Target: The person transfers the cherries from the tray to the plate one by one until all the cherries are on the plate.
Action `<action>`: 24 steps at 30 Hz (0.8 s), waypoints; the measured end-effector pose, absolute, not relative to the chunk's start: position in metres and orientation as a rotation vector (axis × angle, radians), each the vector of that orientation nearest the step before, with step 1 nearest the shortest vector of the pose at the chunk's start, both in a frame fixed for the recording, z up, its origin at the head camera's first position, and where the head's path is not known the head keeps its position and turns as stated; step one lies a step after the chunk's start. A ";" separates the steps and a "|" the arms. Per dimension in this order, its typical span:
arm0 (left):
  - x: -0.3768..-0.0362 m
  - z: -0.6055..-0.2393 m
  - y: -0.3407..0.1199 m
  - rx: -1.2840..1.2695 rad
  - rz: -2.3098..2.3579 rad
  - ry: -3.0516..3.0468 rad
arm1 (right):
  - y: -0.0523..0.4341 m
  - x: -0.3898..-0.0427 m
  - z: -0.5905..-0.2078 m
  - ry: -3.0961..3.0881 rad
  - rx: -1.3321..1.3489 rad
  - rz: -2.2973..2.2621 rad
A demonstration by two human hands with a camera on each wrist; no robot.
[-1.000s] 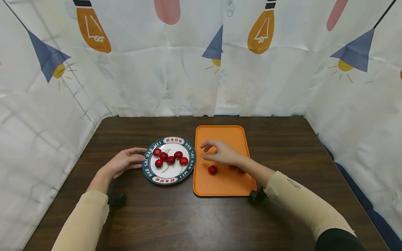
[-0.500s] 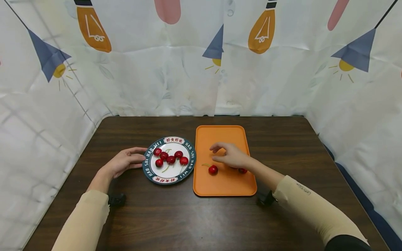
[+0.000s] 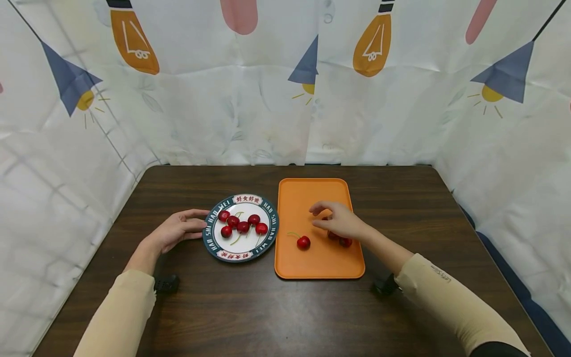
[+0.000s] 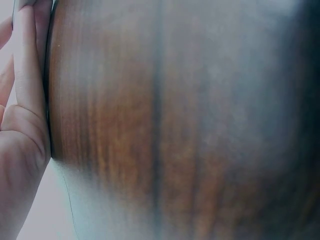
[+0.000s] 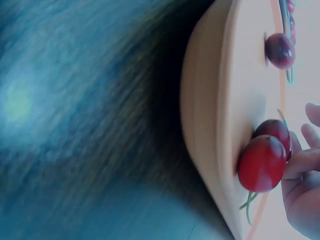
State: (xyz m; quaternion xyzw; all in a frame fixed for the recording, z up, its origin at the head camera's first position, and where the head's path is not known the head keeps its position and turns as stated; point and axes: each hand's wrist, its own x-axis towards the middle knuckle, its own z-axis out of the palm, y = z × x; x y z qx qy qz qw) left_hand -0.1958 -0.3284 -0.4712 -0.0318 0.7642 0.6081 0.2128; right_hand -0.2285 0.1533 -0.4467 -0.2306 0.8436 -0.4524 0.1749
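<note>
Left hand [image 3: 178, 230] outstretched, touching plate [image 3: 263, 249], right hand [image 3: 337, 219] loosely arched, wide, above tray [image 3: 312, 192]

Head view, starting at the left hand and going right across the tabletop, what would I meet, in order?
Left hand → plate → tray → right sleeve.

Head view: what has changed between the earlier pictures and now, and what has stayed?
The right hand has moved rightward over the orange tray, nearer two cherries there; nothing was visibly taken hold of or let go. The left hand, plate, its six cherries and the tray's lone cherry stayed put.
</note>
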 end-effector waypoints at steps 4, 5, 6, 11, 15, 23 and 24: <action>-0.195 -0.470 -0.328 -0.090 1.690 2.127 | 0.158 -0.231 -0.449 2.416 -0.633 -1.283; -0.195 -0.470 -0.328 -0.091 1.691 2.127 | 0.159 -0.231 -0.450 2.421 -0.631 -1.286; -0.195 -0.470 -0.328 -0.090 1.692 2.125 | 0.161 -0.232 -0.451 2.423 -0.632 -1.288; -0.195 -0.470 -0.328 -0.090 1.699 2.115 | 0.165 -0.233 -0.457 2.469 -0.662 -1.257; -0.195 -0.470 -0.327 -0.094 1.688 2.123 | 0.166 -0.235 -0.462 2.518 -0.674 -1.213; -0.194 -0.469 -0.327 -0.093 1.686 2.121 | 0.169 -0.236 -0.463 2.560 -0.671 -1.151; -0.194 -0.469 -0.327 -0.093 1.687 2.121 | 0.169 -0.236 -0.463 2.570 -0.672 -1.142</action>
